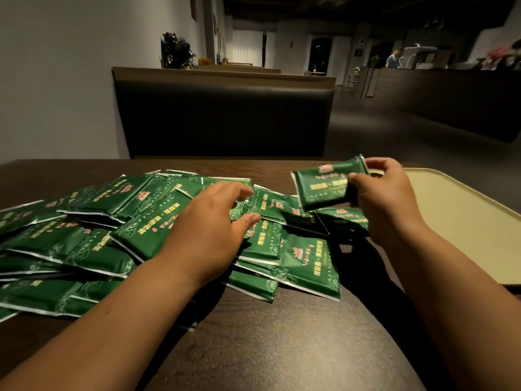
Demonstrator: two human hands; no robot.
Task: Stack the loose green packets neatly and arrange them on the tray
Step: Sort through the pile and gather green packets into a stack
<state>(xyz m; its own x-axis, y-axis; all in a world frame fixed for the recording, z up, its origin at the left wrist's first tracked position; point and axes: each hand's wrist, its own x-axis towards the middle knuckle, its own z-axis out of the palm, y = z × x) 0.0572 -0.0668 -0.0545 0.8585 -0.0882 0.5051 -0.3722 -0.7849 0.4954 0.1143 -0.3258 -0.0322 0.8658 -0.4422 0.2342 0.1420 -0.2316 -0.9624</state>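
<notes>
Several loose green packets [84,235] with silver edges and yellow print lie scattered in an overlapping heap across the left and middle of the dark wooden table [282,334]. My right hand [386,198] holds a small stack of green packets [324,187] lifted above the table, thumb on top and fingers round the far end. My left hand [208,224] hovers over the heap with fingers and thumb spread and relaxed, holding nothing. A pale yellow tray [465,221] lies on the table at the right, just beyond my right hand.
A dark padded booth bench [225,119] stands directly behind the table's far edge. A white wall runs along the left. Far off at the right, a person stands behind a long counter [451,91].
</notes>
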